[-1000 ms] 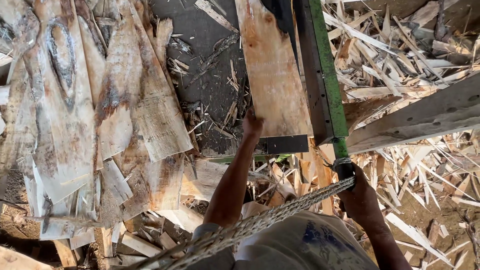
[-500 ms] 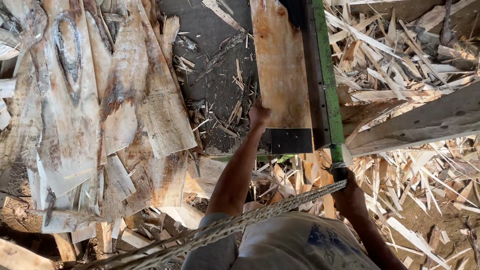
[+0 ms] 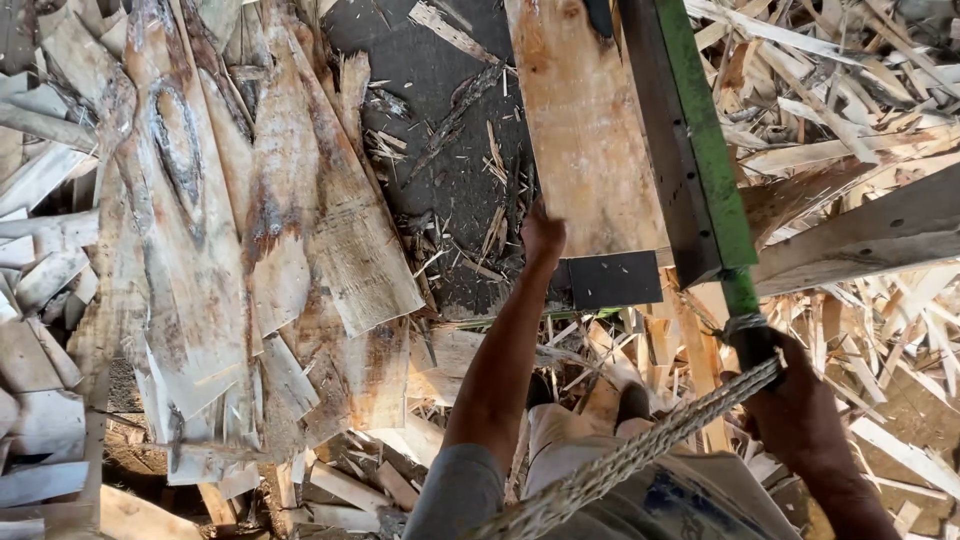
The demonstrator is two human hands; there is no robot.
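Head view: left hand (image 3: 542, 235) grips veneer sheet (image 3: 585, 130) edge; right hand (image 3: 775, 375) clasps green lever (image 3: 705, 150).

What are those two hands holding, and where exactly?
Left hand grips the veneer sheet at its near edge; right hand grasps the green lever at its lower handle end.
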